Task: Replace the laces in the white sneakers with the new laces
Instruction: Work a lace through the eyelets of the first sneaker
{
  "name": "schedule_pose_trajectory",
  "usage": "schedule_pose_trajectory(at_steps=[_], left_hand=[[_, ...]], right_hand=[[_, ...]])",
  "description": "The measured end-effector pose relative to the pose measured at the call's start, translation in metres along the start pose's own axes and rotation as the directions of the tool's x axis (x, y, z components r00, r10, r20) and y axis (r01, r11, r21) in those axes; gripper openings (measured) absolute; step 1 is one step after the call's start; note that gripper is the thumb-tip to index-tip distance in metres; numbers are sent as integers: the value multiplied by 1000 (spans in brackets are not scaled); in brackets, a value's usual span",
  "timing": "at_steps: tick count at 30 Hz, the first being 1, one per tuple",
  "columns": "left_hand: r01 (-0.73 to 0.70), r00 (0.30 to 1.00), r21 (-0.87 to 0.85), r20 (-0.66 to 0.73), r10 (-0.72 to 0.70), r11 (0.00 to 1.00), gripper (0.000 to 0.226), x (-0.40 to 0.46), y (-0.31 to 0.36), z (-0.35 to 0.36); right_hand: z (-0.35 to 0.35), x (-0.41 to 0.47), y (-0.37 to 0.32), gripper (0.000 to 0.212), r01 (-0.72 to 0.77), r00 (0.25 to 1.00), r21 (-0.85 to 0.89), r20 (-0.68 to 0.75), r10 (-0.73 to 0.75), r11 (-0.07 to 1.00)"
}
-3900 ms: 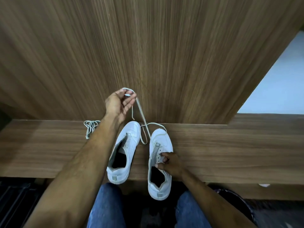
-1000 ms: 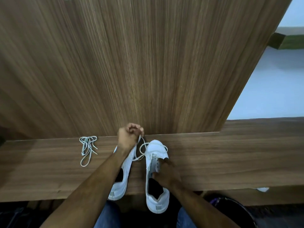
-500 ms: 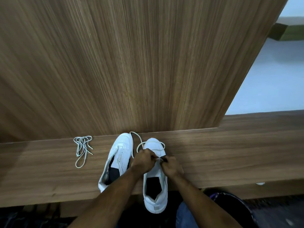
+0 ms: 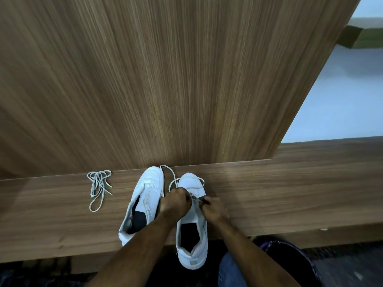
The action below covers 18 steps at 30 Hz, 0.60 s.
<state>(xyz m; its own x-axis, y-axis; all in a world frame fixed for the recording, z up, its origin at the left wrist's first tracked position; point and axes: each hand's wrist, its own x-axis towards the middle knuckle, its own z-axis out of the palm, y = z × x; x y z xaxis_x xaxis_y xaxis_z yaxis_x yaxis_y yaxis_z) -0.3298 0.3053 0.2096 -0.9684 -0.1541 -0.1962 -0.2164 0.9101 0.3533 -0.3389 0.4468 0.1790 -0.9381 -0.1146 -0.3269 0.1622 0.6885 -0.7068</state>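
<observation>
Two white sneakers stand side by side on a wooden ledge, toes toward the wall. The left sneaker has no lace in its upper eyelets. Over the right sneaker both hands meet at the eyelets. My left hand is closed on a white lace that loops over the toe and trails toward the wall. My right hand pinches the lace end at the shoe's right eyelet row. A second, bundled lace lies loose to the left.
A tall wood-grain panel rises right behind the ledge. A pale floor or wall area shows at right. Below the ledge are my jeans-clad knee and a dark round bin.
My left hand came down from the toes to the right sneaker's eyelets, beside my right hand. Over the last half second both hands hold nearly still there.
</observation>
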Motion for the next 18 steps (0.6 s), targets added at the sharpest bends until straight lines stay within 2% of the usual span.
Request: schedule_pose_trajectory(at_steps=[12,15,17,18], left_hand=[[-58,998,31,-21,58,998,29,0,-1,3],[-22,999,33,-30,23,999,29,1,4,4],[-5,999,50,-35,7,999,29,1,5,5],[-10,999,72,-40,13,997,29,1,4,5]], right_hand=[[6,8,7,26,73,997,-3,21,-73,997],[4,17,8,29,22,998,158,54,-31,987],[3,26,9,23,-3,996,189,84,-13,982],[1,28,9,27,0,995,166,100,-17,986]])
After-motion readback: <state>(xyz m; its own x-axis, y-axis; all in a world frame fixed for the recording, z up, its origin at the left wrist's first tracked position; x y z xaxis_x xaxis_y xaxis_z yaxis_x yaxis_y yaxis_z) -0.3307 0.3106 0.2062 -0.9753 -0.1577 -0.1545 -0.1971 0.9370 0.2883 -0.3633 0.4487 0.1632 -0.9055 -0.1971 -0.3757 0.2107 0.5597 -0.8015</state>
